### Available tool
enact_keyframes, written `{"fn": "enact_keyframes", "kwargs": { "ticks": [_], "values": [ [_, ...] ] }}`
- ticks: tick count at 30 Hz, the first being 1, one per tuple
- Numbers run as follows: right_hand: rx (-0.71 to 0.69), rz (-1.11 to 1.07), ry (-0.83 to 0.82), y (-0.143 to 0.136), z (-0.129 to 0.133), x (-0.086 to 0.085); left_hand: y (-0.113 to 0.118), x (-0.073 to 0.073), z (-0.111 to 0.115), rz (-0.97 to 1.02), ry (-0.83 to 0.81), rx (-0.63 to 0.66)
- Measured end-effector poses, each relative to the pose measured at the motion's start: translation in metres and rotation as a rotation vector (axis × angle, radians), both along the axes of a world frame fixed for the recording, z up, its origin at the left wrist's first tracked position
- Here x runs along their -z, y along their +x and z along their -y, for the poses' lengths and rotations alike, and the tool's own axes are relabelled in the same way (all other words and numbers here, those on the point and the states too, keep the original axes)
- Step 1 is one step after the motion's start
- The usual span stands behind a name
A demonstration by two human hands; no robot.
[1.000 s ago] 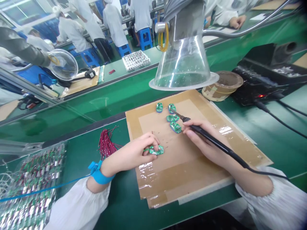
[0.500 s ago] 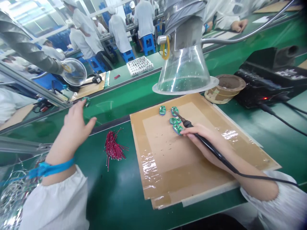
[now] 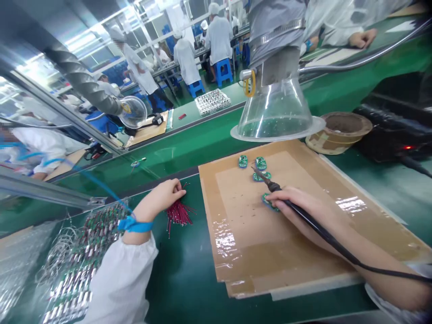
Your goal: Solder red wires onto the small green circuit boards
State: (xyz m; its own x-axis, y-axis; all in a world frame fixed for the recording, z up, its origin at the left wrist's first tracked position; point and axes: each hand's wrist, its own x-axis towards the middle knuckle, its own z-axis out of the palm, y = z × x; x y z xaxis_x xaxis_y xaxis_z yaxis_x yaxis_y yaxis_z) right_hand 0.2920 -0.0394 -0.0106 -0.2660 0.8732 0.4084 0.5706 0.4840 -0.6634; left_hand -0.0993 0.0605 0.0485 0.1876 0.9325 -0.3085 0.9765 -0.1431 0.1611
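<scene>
My left hand (image 3: 165,195) is at the top of a bundle of thin red wires (image 3: 180,213) on the green bench. Its thumb and fingers are pinched together on the wires; the tips are partly hidden. In my right hand (image 3: 297,207) is a soldering iron (image 3: 303,217), held like a pen, its tip pointing up and left just over the small green circuit boards. Its fingertips touch the nearest circuit board (image 3: 266,199). Beyond it on the brown board lie a middle circuit board (image 3: 259,176), a far right one (image 3: 261,162) and a far left one (image 3: 243,161).
A clear fume hood (image 3: 275,112) hangs over the far edge of the brown board (image 3: 249,265). A round tub (image 3: 339,132) and a dark soldering station (image 3: 398,130) stand right. A small part with a wire (image 3: 137,163) lies on the green ledge. Several wired assemblies (image 3: 77,265) lie left.
My left hand has come from the ledge, where it was open, right and down to the red wires and closed. The nearest circuit board has shifted toward me with my right hand. The view has turned left.
</scene>
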Motion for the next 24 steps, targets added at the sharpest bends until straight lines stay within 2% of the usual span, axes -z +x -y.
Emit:
{"fn": "enact_keyframes", "kwargs": {
  "ticks": [4, 7, 11, 14, 16, 19, 21, 24],
  "values": [
    [0.018, 0.039, 0.05, 0.003, 0.0, 0.009, 0.015, 0.013, 0.001, 0.001, 0.07, 0.013],
    [0.034, 0.063, 0.048, 0.001, -0.001, 0.014, 0.018, 0.015, 0.001, 0.001, 0.096, -0.002],
    [-0.053, 0.055, 0.005, -0.002, -0.001, 0.019, 0.018, 0.006, 0.001, 0.023, 0.154, -0.026],
    [-0.077, 0.048, 0.088, -0.001, -0.002, 0.022, 0.019, -0.009, 0.005, 0.066, 0.209, -0.035],
    [-0.013, 0.057, 0.138, -0.001, -0.003, 0.02, 0.025, -0.018, 0.011, 0.191, 0.149, -0.025],
    [0.031, 0.075, 0.074, -0.002, -0.001, 0.011, 0.047, -0.023, 0.027, 0.511, -0.12, 0.068],
    [-0.004, 0.095, 0.012, -0.003, 0.001, 0.006, 0.068, -0.019, 0.04, 0.692, -0.256, 0.135],
    [-0.054, 0.096, -0.022, -0.005, 0.004, 0.007, 0.102, -0.002, 0.058, 0.917, -0.316, 0.124]
  ]
}}
